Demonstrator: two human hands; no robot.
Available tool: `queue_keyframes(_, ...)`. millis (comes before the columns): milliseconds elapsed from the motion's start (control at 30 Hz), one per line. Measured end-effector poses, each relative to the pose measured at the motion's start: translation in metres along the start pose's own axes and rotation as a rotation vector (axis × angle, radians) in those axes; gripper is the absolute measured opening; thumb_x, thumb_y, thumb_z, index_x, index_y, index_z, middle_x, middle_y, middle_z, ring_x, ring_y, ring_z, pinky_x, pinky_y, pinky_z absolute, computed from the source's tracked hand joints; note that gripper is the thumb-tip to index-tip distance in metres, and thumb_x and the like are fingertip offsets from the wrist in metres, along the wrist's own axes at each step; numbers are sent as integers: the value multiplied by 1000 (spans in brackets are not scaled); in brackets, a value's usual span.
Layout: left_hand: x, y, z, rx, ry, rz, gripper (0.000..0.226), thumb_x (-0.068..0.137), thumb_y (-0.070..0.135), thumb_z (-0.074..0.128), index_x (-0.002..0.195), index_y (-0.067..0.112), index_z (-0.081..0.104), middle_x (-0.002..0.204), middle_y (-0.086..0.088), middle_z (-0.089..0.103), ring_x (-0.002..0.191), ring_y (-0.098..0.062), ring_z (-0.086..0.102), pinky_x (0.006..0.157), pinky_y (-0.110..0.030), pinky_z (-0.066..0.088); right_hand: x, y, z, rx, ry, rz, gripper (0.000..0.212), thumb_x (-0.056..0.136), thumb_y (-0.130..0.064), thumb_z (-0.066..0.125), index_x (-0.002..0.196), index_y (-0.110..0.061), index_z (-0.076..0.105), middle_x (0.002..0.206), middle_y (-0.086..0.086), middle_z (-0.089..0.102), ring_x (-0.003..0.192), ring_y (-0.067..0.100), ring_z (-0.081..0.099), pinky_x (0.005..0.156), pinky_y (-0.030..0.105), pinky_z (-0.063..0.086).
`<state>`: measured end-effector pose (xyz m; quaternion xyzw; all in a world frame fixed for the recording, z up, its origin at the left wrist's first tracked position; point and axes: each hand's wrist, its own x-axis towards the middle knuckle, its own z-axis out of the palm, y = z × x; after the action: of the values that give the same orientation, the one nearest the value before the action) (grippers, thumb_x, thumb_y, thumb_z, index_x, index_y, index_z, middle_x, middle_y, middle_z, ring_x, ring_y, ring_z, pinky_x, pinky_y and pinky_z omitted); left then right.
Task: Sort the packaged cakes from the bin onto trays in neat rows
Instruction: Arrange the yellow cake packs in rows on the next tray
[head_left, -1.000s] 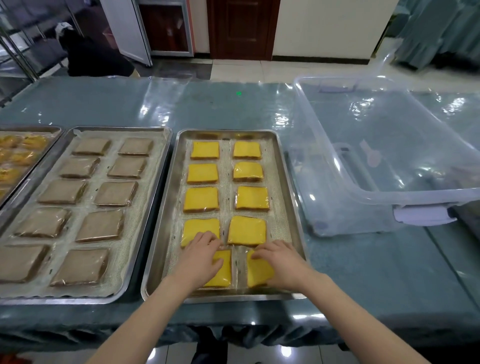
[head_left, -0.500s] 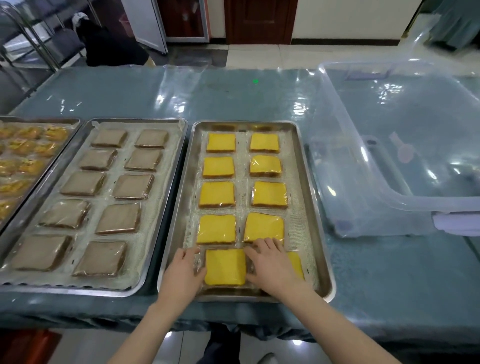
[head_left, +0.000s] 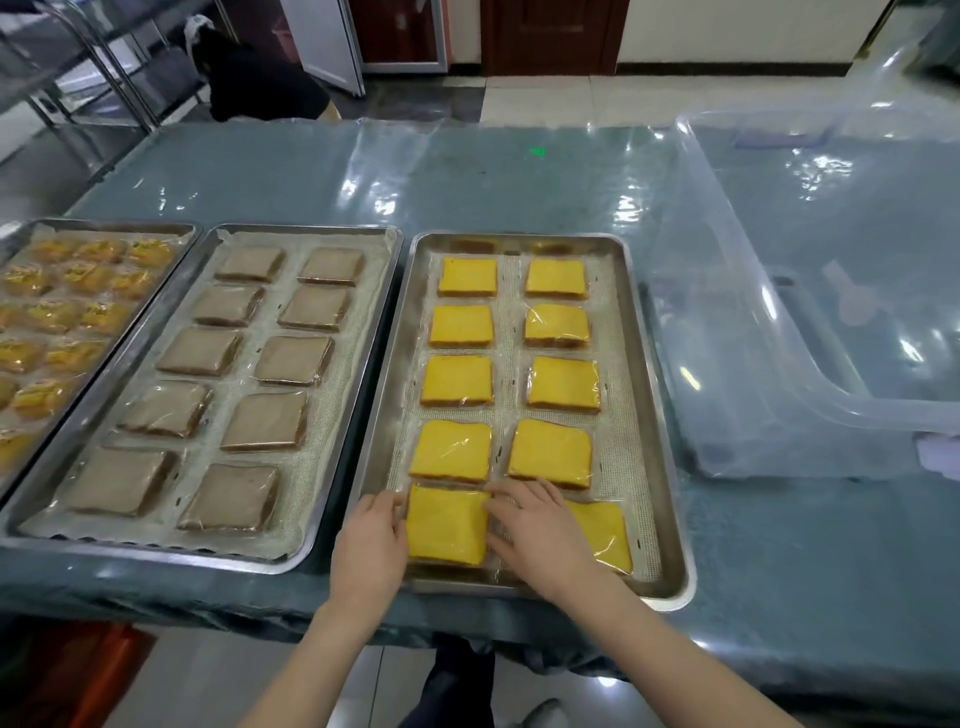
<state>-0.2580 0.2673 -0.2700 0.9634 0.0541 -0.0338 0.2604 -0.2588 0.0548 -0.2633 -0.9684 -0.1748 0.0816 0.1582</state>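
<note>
Plainly, any print on the clear film wrappers is too small to read. A flat, near-square yellow cake in clear film is lying face up in the left column at the near end of the long, mesh-lined stainless steel tray. Its edges are running square with the tray's sides, and I cannot tell which of its sides is the longer. The left hand is reaching in over the tray's near left corner, its lightly bent fingers touching the cake's left edge and gripping nothing. The right hand is lying flat and spread on the tray's mesh, its fingertips touching the cake's right edge. It is hiding part of a second yellow wrapped cake, which is sitting slightly askew in the tray's right column. Further up the tray, eight more yellow cakes are sitting in two straight columns. Just left of the tray, a paper-lined steel tray is holding two columns of brown wrapped cakes, and beyond that a third steel tray is carrying small orange-yellow packets. Right of the tray, a large clear plastic bin is standing on the teal, plastic-covered table.
</note>
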Motion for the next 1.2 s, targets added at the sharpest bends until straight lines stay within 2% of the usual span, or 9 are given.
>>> queue_keyframes(233, 6, 0, 2, 35, -81, 31, 56, 81, -6, 55, 133, 13, 49, 118, -6, 56, 99, -21, 57, 84, -35, 52, -5, -9, -1, -10, -56, 5, 49, 90, -43, 55, 134, -22, 52, 138, -4, 52, 129, 16, 41, 120, 39, 15)
queue_keyframes(433, 24, 9, -5, -9, -29, 49, 44, 83, 7, 63, 126, 9, 56, 121, -7, 55, 103, -20, 56, 86, -28, 46, 7, -7, -6, 210, 68, 186, 52, 95, -41, 52, 143, -24, 41, 143, -5, 45, 130, 12, 39, 111, 28, 35)
queue_keyframes(533, 40, 14, -3, -55, -52, 3, 42, 91, 13, 57, 131, 5, 50, 117, -9, 58, 101, -23, 57, 80, -29, 46, 26, -14, -4, 316, -21, 285, 66, 94, -40, 55, 150, -17, 29, 155, 2, 29, 142, 19, 28, 117, 32, 25)
queue_keyframes(667, 52, 17, 0, -158, -85, 20, 38, 87, 3, 56, 125, 7, 57, 114, -7, 59, 102, -19, 57, 82, -21, 39, 42, -20, -3, 344, -69, 300, 62, 92, -38, 57, 145, -13, 37, 156, 2, 29, 139, 23, 30, 115, 34, 26)
queue_keyframes(833, 52, 14, 2, -163, -55, 66, 54, 87, 0, 60, 139, 6, 47, 135, -7, 53, 123, -20, 52, 103, -20, 34, 52, -17, 0, 393, -39, 292, 65, 93, -35, 56, 149, -14, 31, 158, 0, 25, 143, 24, 25, 116, 33, 22)
queue_keyframes(967, 58, 13, 2, -73, -152, 65, 49, 89, 6, 59, 137, 8, 50, 143, -7, 47, 132, -20, 44, 110, -24, 30, 55, -13, 0, 404, -45, 296, 64, 92, -35, 57, 148, -14, 33, 157, 1, 27, 142, 23, 27, 116, 31, 21)
queue_keyframes(1067, 59, 17, -2, -75, -63, 69, 42, 88, 6, 59, 131, 7, 56, 134, -8, 51, 127, -24, 47, 107, -29, 36, 42, -3, -8, 422, 117, 345, 55, 93, -31, 58, 144, -17, 42, 148, -2, 38, 137, 16, 33, 114, 28, 26)
queue_keyframes(1133, 56, 24, -2, -41, 59, 120, 38, 88, 7, 61, 126, 9, 59, 131, -5, 51, 125, -22, 46, 108, -32, 37, 29, 14, -14, 335, 261, 477, 49, 92, -30, 60, 138, -20, 48, 142, -2, 42, 133, 16, 37, 112, 30, 32)
queue_keyframes(1200, 52, 41, 2, -82, 65, 210, 36, 89, 9, 60, 125, 14, 59, 125, 0, 55, 116, -15, 50, 103, -33, 44, 17, 36, -18, 257, 303, 644, 52, 89, -32, 63, 137, -20, 48, 141, 4, 43, 130, 21, 39, 109, 36, 38)
